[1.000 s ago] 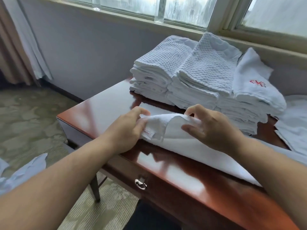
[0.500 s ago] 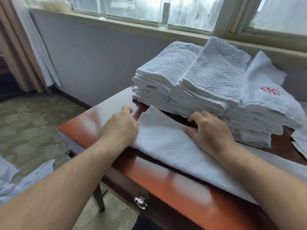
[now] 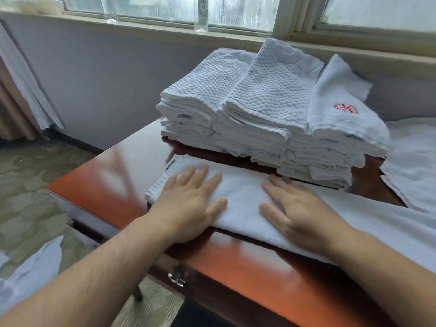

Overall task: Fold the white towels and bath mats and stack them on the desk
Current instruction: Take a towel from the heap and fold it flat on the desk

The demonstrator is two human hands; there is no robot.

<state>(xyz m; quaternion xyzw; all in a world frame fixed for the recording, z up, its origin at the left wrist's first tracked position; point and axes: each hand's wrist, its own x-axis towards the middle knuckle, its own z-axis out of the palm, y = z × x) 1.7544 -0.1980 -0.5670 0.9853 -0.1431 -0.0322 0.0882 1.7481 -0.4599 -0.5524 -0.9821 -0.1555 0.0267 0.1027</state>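
towel (image 3: 243,197): long folded strip on desk (image 3: 106,185), just before stack (image 3: 259,109) | left hand (image 3: 186,206), right hand (image 3: 299,213): my fingers (image 3: 215,185) straight, pressing it flat, gripping nothing | handling: soft, light, limp; I'd pinch the end corners

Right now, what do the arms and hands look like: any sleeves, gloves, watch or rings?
The left hand and the right hand are bare: no gloves, and no rings show on the fingers in view. Neither wrist carries a watch or band. The left forearm and right forearm are uncovered as far as the frame edge; no sleeve shows.
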